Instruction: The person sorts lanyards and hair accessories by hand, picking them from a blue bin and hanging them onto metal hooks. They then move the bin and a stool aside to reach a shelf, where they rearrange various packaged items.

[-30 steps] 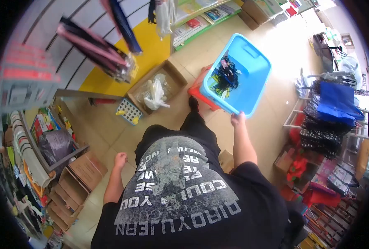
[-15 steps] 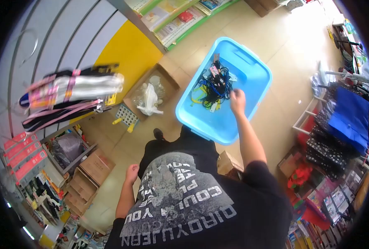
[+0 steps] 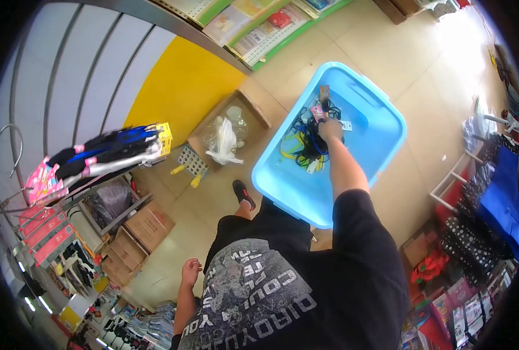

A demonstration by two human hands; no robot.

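Note:
A light blue plastic tub [image 3: 306,192] stands in front of me. In it lies a tangled heap of dark, blue and yellow cords [image 3: 311,143] with small card tags. My right hand [image 3: 330,129] reaches into the tub, its fingers closed on the dark cords at the top of the heap. Those fingertips are partly hidden by the hand itself. Beside the tags, a pink-and-white card [image 3: 317,112] sits just past the fingers. My left hand [image 3: 191,272] hangs low by my side, holding nothing, its fingers loosely bent and apart.
A cardboard box [image 3: 258,116] with clear plastic bags stands left of the tub. Near it is a small grid-topped stool [image 3: 193,163] with yellow legs. Packaged goods [image 3: 99,153] hang from the slatted wall. Blue and dotted bags [image 3: 501,186] hang on a rack at right.
My right hand has moved from the heap's right side onto the cords. My left hand's fingers have loosened. The view has shifted, and the hanging packages look swung round.

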